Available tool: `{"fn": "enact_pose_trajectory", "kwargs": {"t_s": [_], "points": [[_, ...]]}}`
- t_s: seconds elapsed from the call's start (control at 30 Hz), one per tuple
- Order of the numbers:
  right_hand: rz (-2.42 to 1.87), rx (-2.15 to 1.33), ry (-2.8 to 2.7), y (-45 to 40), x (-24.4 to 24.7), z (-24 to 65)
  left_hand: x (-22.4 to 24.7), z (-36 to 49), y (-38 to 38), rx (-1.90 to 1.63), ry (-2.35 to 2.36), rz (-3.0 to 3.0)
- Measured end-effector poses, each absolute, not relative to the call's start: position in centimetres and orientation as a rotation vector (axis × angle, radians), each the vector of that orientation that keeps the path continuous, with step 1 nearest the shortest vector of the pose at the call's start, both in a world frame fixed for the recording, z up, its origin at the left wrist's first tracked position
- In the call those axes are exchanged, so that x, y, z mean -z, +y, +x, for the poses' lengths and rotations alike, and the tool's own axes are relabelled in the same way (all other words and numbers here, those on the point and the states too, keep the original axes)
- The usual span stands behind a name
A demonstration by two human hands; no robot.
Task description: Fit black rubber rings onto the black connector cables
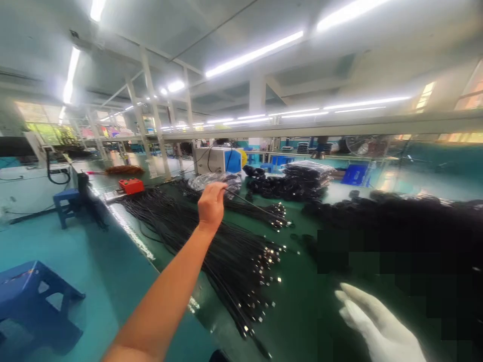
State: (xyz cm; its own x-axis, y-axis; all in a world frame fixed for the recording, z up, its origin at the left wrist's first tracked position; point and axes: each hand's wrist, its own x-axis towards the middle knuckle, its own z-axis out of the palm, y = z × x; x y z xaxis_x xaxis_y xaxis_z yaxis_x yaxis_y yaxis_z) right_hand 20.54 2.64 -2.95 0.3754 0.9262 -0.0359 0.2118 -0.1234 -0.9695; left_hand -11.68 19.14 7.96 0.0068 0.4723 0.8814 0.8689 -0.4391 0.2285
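Note:
My left hand point(211, 205), bare, is closed with its fingertips pinched on a black cable point(246, 200) that stretches away to the right over the bench. Beneath and around that arm lies a wide spread of black cables point(236, 251), their shiny metal connector ends fanned toward the right. At the lower right, my right hand point(377, 322) wears a white glove. Its fingers are stretched out over the dark green bench top point(298, 306), with nothing seen in them. A small gap shows between thumb and fingers.
Coiled black cables point(400, 216) are heaped on the right, and bagged ones point(305, 176) lie behind. An orange-red box point(131, 186) sits at the bench's left edge. A white and blue machine point(219, 160) stands at the back. Blue stools point(35, 301) are on the floor.

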Motion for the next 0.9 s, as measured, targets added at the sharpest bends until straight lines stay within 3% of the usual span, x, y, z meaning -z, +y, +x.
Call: {"fn": "enact_pose_trajectory", "kwargs": {"t_s": [0.1, 0.23, 0.33, 0.6, 0.9], "points": [[-1.412, -1.027, -0.978, 2.6, 2.3, 19.9, -8.2, -9.4, 15.4, 1.456, -1.157, -2.083], [-0.841, -1.827, -0.857, 1.4, 1.6, 18.7, -6.0, -4.7, 11.7, 1.296, -0.864, -2.299], [-0.490, -2.166, -0.909, 0.4, 1.8, 18.4, -4.4, -1.8, 10.4, 1.039, -0.985, -2.328], [-0.252, -2.393, -0.793, 0.3, 3.2, 18.6, -4.3, 2.2, 7.4, 0.491, -0.700, -3.322], [0.047, -2.583, -0.807, 1.1, 3.1, 19.7, -6.9, 4.3, 8.9, 0.555, -0.452, -3.471]]}}
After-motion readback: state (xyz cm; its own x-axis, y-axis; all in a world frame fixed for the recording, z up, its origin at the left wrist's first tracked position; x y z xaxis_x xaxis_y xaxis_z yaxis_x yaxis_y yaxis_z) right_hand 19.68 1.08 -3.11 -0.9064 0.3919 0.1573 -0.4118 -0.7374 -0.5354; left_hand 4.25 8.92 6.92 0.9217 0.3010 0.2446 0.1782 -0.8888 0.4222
